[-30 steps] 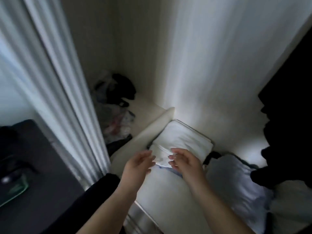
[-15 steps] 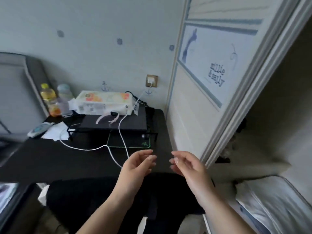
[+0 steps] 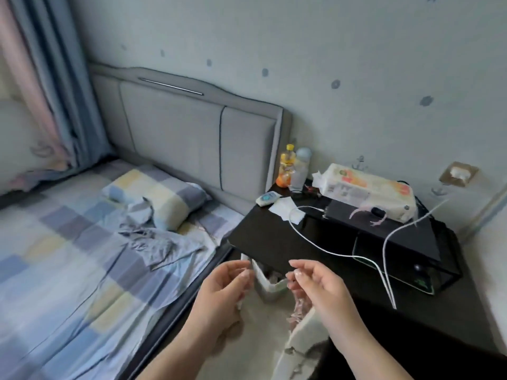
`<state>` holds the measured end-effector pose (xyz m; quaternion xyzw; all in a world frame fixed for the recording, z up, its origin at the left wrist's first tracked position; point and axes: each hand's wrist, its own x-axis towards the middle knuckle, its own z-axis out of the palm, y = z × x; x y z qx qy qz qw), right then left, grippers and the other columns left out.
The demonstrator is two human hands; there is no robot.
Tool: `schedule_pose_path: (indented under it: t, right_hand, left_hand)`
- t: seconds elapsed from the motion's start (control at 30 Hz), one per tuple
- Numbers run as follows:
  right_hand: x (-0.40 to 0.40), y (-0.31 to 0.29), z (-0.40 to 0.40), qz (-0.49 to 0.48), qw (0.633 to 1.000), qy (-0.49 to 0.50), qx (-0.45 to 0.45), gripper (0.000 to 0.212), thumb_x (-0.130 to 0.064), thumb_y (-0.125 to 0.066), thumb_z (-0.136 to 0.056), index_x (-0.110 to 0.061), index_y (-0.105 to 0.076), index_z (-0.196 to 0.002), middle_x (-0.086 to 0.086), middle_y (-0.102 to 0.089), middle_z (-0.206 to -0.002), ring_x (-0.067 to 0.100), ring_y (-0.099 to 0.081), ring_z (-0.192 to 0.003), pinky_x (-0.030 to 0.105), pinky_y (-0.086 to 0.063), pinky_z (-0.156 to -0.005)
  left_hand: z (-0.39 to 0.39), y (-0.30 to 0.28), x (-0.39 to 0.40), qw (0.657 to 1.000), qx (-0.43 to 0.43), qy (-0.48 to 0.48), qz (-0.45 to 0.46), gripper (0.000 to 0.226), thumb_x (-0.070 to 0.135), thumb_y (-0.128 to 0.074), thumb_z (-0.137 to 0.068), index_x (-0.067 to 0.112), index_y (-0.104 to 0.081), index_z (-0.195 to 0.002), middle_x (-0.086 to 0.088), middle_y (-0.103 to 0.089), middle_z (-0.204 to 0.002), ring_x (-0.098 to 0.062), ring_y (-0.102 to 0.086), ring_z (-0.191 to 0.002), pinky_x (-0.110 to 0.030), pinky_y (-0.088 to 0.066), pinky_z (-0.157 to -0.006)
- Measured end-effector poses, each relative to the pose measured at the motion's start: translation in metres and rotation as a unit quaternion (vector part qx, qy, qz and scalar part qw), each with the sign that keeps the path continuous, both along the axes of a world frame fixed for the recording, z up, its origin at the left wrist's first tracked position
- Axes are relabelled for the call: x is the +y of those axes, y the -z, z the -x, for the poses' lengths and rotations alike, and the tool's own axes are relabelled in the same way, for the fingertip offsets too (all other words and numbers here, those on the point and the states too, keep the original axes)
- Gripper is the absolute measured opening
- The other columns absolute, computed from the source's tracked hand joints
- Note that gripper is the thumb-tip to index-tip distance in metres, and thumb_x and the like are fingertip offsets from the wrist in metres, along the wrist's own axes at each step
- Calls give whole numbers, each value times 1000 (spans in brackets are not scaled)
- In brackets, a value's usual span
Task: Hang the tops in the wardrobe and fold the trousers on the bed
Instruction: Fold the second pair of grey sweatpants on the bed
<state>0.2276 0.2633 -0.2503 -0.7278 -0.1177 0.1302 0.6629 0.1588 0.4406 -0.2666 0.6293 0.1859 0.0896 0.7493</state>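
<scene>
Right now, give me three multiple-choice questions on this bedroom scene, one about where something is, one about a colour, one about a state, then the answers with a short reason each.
1. Where does the crumpled grey-blue garment lie?
A. on the black desk
B. on the checked bed sheet beside the pillow
C. on the floor

2. What colour is the cap of the juice bottle by the padded grey headboard?
A. yellow
B. red
C. black

3. What are the left hand and right hand doing?
A. both gripping a hanger
B. the left hand pressing the pillow
C. both holding nothing, fingers loosely curled

Answers:
1 B, it sits rumpled on the checked bed sheet against the checked pillow.
2 A, the cap shows yellow.
3 C, both hands hang in the air over the floor, nothing between the fingers.
</scene>
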Motion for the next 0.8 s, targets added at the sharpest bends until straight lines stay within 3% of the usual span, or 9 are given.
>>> schedule_pose_path:
  t: [0.2, 0.33, 0.47, 0.8]
  right_hand:
    - [141, 22, 19, 4, 993, -108, 43, 18, -4, -53, -94, -14, -68, -100, 0, -73, -82, 8, -67, -72, 18, -53, -66]
    - [211, 29, 22, 22, 985, -166, 51, 20, -8, -54, -95, -20, -69, -99, 1, -73, -87, 10, -68, -77, 19, -53, -67]
    - [268, 36, 19, 41, 974, -214, 62, 19, -9, -54, -94, -20, -69, -100, 2, -73, -88, 13, -68, -79, 22, -54, -69]
    - [407, 83, -64, 89, 957, -258, 99, 18, -8, -55, -94, -18, -69, -98, 2, -73, -84, 10, -67, -73, 22, -53, -66]
  left_hand:
    - [59, 13, 129, 992, 31, -123, 29, 11, 12, -62, -90, 17, -69, -98, -4, -73, -90, -12, -65, -76, -25, -50, -73]
    - [87, 17, 186, 981, 48, -186, 36, 11, 15, -63, -91, 18, -69, -99, 0, -74, -92, -7, -67, -73, -19, -54, -67]
    - [103, 24, 228, 971, 66, -226, 42, 11, 14, -61, -92, 17, -67, -101, -4, -72, -99, -14, -67, -84, -31, -52, -83]
    - [53, 71, 365, 953, 120, -277, 36, 13, 16, -59, -94, 19, -66, -104, 2, -73, -96, -12, -67, -86, -26, -51, -76]
